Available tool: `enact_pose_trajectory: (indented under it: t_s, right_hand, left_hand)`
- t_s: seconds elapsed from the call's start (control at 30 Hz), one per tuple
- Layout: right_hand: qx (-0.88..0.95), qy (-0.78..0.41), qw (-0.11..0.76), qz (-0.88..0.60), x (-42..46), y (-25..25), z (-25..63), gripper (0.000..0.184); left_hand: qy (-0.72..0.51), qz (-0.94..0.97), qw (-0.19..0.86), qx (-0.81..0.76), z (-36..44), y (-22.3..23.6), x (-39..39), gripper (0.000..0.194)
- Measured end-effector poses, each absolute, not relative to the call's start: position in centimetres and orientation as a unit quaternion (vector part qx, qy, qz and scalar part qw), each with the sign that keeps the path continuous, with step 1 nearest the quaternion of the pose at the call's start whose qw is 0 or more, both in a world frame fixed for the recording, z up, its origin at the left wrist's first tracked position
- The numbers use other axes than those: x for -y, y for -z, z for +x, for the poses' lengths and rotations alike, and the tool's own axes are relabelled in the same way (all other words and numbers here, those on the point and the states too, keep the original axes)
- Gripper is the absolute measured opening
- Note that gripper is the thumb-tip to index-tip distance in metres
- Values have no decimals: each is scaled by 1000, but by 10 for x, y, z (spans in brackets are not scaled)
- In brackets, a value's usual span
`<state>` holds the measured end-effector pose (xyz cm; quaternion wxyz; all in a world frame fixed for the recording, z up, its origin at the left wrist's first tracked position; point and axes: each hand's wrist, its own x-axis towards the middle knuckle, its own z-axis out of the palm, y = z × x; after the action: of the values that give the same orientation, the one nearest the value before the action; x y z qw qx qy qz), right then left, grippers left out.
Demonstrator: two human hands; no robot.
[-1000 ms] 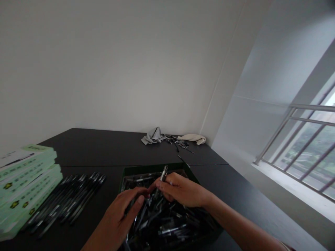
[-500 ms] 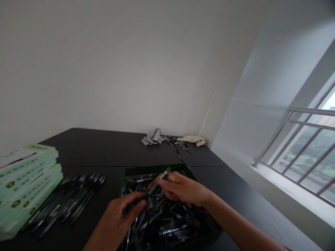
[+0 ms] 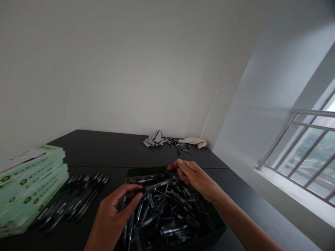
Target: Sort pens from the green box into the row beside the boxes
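Note:
My left hand (image 3: 116, 209) pinches the dark end of a pen (image 3: 158, 184) between thumb and forefinger. The pen's clear part points right, over a dark green box (image 3: 218, 225) full of loose pen parts (image 3: 167, 212). My right hand (image 3: 190, 174) is above the box's far right part, apart from the pen. Its fingers are curled, and a small dark thing shows at the fingertip; I cannot make out what it is. Left of the box, several black pens (image 3: 78, 195) lie side by side on the table.
Stacked pale green boxes (image 3: 34, 188) stand at the left on the black table (image 3: 110, 148). Toward the wall lie a grey cloth (image 3: 155, 138), a heap of dark pen parts (image 3: 180, 144) and a cream cloth (image 3: 195, 141). A metal railing (image 3: 277, 139) fronts the window on the right.
My right hand has come away from the pen's clear end and shifted up and right. The pen, still in my left hand, has tilted flatter. The view has shifted slightly.

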<state>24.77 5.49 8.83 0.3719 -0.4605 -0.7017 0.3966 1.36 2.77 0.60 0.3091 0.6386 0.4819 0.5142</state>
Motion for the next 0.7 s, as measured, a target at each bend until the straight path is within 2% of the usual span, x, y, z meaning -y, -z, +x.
enact_pose_trajectory:
  t_s: [0.2,0.37,0.47,0.6,0.7]
  right_hand:
    - [640,-462,473,-391,-41,-105,249,44]
    - [592,-544,500,-321,-21,-116,244,22]
    - [563,-604,511,-240,-13,-120,236,20]
    - [568,-570,561,-196,-16,-119,228,30]
    - [587,-499,583,-259,-19,-114,226,35]
  left_hand:
    - [-565,633,305,-432,14,-18,-19,14]
    - [-568,641,334,-393,15,-25,-11,12]
    - [-559,652,314,-405,15,-23,-8,12]
    - [-546,679,269,-411,14,-17,-5,13]
    - [-541,703,215,-409,12,-14,-5,12]
